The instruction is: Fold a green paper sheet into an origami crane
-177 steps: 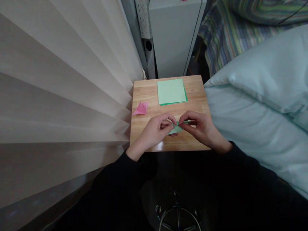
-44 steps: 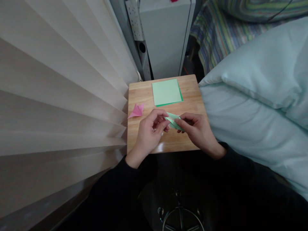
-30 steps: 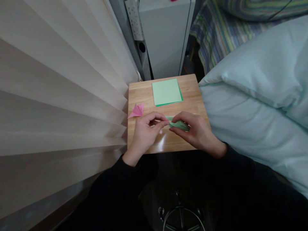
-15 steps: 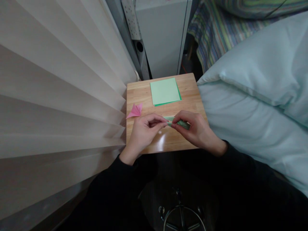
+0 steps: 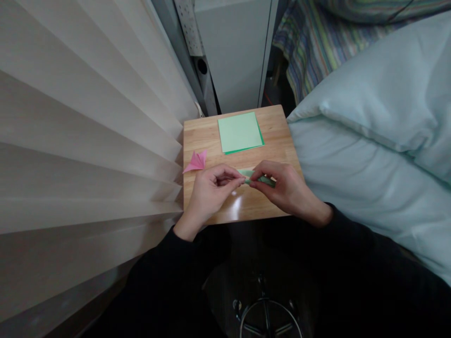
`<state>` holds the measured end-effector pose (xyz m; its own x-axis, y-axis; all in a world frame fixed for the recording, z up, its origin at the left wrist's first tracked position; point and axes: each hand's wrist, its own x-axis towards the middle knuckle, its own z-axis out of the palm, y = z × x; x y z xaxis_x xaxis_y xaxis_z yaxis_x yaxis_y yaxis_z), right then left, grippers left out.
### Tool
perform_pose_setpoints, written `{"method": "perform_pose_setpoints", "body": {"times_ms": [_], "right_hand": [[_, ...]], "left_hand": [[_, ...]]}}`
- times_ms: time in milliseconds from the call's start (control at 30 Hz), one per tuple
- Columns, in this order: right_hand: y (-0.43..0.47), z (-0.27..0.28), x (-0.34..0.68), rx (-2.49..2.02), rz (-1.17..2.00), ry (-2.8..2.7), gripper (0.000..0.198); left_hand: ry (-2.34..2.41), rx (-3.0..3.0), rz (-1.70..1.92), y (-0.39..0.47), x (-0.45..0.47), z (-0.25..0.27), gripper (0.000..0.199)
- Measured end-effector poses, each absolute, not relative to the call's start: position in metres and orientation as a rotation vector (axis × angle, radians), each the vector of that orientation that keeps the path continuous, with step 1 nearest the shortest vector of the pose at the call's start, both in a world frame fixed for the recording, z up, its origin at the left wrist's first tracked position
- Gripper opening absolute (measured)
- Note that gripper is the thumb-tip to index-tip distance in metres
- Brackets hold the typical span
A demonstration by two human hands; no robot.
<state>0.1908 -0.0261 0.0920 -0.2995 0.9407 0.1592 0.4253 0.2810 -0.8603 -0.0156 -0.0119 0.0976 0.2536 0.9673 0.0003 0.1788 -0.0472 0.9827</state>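
A small piece of folded green paper (image 5: 267,180) is pinched between my two hands above the front half of the wooden table. My left hand (image 5: 216,188) grips its left end between thumb and fingertips. On the other side, my right hand (image 5: 280,184) is closed on the paper, its thumb and index finger close to the left fingertips. Fingers cover much of the paper, so its full shape is hidden. A pink folded paper figure (image 5: 196,161) lies just beyond my left hand. Farther back rests a stack of square green paper sheets (image 5: 240,132).
The small wooden table (image 5: 273,123) stands between a pleated pale curtain (image 5: 105,117) on the left and light blue bedding (image 5: 352,159) on the right. A grey cabinet (image 5: 234,56) rises behind it. Below is a wheeled chair base (image 5: 266,312).
The view has shifted slightly, moving the table a little left in the picture. Both hands keep their pinch on the folded paper; the right-hand end of the paper shows slightly less.
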Motion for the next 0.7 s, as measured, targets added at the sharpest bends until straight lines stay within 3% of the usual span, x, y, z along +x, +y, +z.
{"method": "perform_pose_setpoints", "body": {"times_ms": [200,333,700], "right_hand": [[-0.0255,0.092,0.19,-1.291,1.011,-1.816,0.009],[-0.0265,0.0923,0.189,-1.309,1.035,-1.809,0.008],[-0.026,0.1004,0.1879,-1.27,1.217,-1.628,0.034]], "left_hand": [[1.135,1.463,0.959,-0.0126,-0.0144,0.0959,0.017],[1.15,1.38,0.993,-0.0133,-0.013,0.0949,0.028],[1.097,1.367,1.019,-0.0121,-0.0118,0.0982,0.016]]}}
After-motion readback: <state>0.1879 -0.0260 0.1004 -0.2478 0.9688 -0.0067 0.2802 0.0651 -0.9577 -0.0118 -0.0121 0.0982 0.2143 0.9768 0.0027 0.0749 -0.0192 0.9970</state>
